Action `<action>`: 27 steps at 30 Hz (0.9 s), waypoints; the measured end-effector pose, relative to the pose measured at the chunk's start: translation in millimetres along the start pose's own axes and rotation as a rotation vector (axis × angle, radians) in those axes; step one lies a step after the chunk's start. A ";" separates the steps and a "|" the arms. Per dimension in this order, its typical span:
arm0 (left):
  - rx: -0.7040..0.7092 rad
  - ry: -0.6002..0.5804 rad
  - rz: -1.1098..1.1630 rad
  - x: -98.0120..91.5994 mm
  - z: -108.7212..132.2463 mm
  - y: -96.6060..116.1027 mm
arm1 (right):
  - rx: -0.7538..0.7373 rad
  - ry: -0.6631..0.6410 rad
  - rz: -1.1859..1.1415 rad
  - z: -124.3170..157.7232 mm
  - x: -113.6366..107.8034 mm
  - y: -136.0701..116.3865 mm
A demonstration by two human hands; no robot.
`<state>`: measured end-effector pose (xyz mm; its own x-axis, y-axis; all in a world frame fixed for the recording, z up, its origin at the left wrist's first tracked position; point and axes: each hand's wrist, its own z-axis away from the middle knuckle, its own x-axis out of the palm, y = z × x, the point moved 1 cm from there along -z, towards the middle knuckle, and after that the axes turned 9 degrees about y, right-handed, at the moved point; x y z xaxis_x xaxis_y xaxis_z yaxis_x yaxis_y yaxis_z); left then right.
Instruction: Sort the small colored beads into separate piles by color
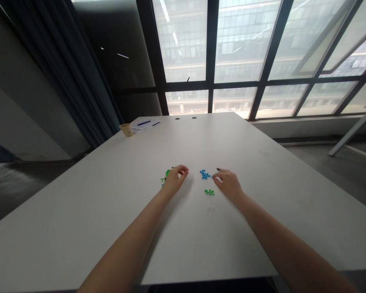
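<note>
Well, on the big white table [116, 211], the left hand [175, 181] curls over tiny green pieces [167, 174], and I cannot tell if it holds one. The right hand [228, 184] pinches nearly shut beside tiny blue pieces [205, 175], its hold unclear too. They look light and slippery, best pinched at the ends.

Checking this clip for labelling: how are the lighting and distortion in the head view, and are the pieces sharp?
Head view: the windows glare hazily, the curtain side falls dark; the wide lens stretches the white table and forearms; the blue pieces are soft-edged; the right hand casts a faint shadow.
</note>
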<state>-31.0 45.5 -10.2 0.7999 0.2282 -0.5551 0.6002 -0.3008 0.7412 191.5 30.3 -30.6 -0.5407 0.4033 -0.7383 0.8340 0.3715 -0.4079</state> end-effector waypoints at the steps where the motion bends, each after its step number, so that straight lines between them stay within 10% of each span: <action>1: 0.001 0.029 -0.047 -3.1 -2.6 -4.1 | 0.021 -0.013 0.035 0.0 2.1 1.4; 15: -0.042 -0.206 -0.474 -13.0 -9.4 -34.1 | 0.053 -0.128 0.292 -4.2 18.5 -6.5; 27: -0.016 -0.231 -0.569 -12.5 -3.4 -17.5 | 0.070 -0.027 0.192 0.4 10.1 -3.3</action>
<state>-51.5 51.1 -15.0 0.3349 0.1418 -0.9315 0.9345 -0.1763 0.3092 183.3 32.8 -36.9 -0.3682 0.4381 -0.8200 0.9278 0.2305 -0.2934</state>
